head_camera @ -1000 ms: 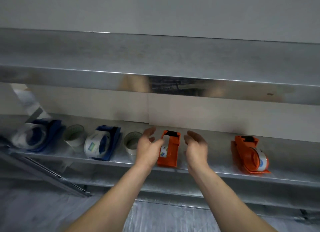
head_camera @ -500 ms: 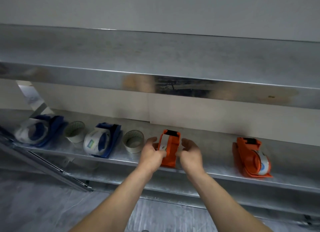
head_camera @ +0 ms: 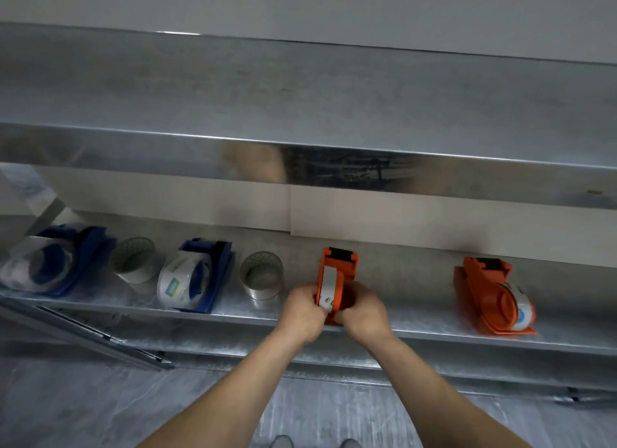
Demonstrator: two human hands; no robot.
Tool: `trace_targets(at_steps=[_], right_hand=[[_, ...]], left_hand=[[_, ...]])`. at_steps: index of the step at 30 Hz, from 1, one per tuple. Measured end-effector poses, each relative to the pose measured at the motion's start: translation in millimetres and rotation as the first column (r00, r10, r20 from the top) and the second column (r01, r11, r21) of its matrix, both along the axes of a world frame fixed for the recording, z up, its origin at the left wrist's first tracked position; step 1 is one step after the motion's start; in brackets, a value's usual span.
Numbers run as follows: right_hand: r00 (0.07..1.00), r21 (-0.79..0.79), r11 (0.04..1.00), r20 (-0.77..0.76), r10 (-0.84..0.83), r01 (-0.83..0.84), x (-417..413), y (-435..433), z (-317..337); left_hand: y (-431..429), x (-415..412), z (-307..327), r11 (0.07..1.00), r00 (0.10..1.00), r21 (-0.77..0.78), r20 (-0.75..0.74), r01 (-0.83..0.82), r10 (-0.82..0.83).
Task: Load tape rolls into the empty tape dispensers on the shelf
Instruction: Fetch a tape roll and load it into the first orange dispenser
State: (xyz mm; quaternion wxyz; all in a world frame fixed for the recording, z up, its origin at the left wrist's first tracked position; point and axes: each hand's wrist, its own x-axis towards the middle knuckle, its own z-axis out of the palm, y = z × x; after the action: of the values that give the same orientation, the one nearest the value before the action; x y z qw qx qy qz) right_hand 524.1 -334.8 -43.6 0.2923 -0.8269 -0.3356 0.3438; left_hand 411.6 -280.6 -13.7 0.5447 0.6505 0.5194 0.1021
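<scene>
Hands [head_camera: 334,310] now around labelled dispenser [head_camera: 337,274]

Dim, soft, wide-angle edge distortion.

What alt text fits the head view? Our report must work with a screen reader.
Both hands, left hand and right hand, grip an orange tape dispenser on a metal shelf. Left of it: two loose tape rolls and two loaded blue dispensers; right: a loaded orange one.
</scene>
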Motion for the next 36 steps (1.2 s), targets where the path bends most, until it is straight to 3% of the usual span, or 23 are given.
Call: trace_targets(at_steps=[5,11,17,20,25,27,31,36], right_hand=[[0.987,-0.063,0.992,0.106,0.119,-0.113,6.7,3.3,-5.7],[0.972,-0.144,0.973,0.124,0.201,-0.182,5.4,7.9,-8.2],[0.970,-0.171,0.961,0.073,0.233,-0.218,10.4,10.9,-6.1],[0.987,-0.108,0.981,-0.055,0.153,-0.159,14.3,12.0,2.8],[0.951,0.185,0.981,-0.309,0.001,0.059,14.5,13.7,15.8],[0.959,0.253,0.965,-0.284,0.010,0.065,11.2,17.1,27.1],[0.991,0.232,0.973,-0.134,0.030,0.002,7.9,21.2,33.7],[0.981,0.298,0.954,-0.193,0.017,0.042,14.6,14.6,31.4]], left_hand=[[39.8,16.2,37.9,0.996,0.997,0.060,0.043,-0.060,0.058],[57.4,23.3,47.2,0.968,0.971,-0.132,0.082,-0.213,0.225],[58.8,24.2,49.7,0.974,0.980,-0.137,0.059,-0.178,0.187],[56.5,23.4,46.4,0.974,0.980,-0.138,0.061,-0.179,0.189],[57.0,22.3,47.3,0.979,0.982,-0.128,0.080,-0.159,0.170],[55.2,23.9,47.1,0.976,0.979,-0.124,0.086,-0.176,0.188],[53.6,26.2,47.5,0.968,0.971,-0.141,0.086,-0.210,0.223],[54.3,26.3,49.1,0.966,0.972,-0.166,0.093,-0.197,0.215]])
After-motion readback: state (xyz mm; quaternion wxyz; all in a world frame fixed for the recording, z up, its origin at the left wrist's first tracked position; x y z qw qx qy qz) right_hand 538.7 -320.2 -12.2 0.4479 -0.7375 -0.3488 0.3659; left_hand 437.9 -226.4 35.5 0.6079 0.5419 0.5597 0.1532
